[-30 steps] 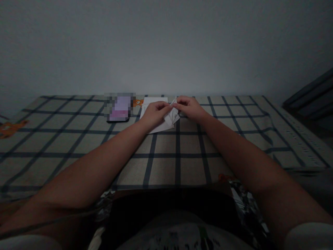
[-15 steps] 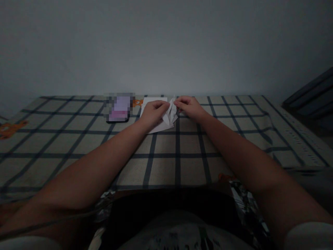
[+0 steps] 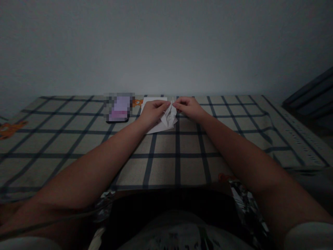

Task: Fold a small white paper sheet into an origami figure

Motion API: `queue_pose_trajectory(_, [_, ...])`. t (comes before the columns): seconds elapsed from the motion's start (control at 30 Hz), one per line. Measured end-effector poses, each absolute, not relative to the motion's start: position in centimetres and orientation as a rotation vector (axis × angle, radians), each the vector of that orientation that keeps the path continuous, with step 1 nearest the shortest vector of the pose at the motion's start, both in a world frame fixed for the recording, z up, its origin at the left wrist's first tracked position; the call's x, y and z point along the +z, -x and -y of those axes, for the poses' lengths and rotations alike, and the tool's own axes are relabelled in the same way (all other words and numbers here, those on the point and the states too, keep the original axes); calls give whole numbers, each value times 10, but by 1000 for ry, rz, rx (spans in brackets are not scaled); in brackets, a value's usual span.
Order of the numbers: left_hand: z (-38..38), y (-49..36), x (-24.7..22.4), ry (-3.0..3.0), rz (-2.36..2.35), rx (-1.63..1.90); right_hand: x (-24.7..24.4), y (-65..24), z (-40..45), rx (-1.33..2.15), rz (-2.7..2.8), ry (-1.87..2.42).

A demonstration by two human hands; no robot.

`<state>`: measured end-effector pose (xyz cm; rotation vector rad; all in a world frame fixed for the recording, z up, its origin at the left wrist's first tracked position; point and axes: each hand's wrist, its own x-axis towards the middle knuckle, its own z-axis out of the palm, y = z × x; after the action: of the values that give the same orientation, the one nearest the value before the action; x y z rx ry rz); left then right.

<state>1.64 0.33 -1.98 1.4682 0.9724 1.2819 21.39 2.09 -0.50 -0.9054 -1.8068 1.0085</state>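
Between my two hands stands a piece of folded white paper (image 3: 169,117), creased into narrow pointed flaps. My left hand (image 3: 154,110) pinches its upper left side between thumb and fingers. From the right, my right hand (image 3: 187,105) pinches the upper right edge with thumb and index finger. The fingertips of both hands are close together near the top of the folds. Under the folded piece and my left hand lie flat white paper sheets (image 3: 158,130), partly hidden by that hand.
A phone (image 3: 120,109), partly blurred out, lies left of the sheets. The table has a checked cloth (image 3: 166,163) with orange bear prints. A plain wall (image 3: 166,45) rises behind its far edge. A dark slatted object (image 3: 314,97) stands at the right.
My hands have drawn slightly closer together at the top of the folded paper. Its flaps have shifted and look narrower at the tip. The phone and sheets stay put.
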Motion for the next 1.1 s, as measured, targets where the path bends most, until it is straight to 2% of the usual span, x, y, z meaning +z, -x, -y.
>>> queue_pose_trajectory(0.5, [0,-20,-16,-1435,-1034,1348,-5,-213,-18,985,1865,880])
queue_pose_trajectory(1.1, [1,-20,-15,-1381,-977,1270,-3,-213,-16,988,1893,875])
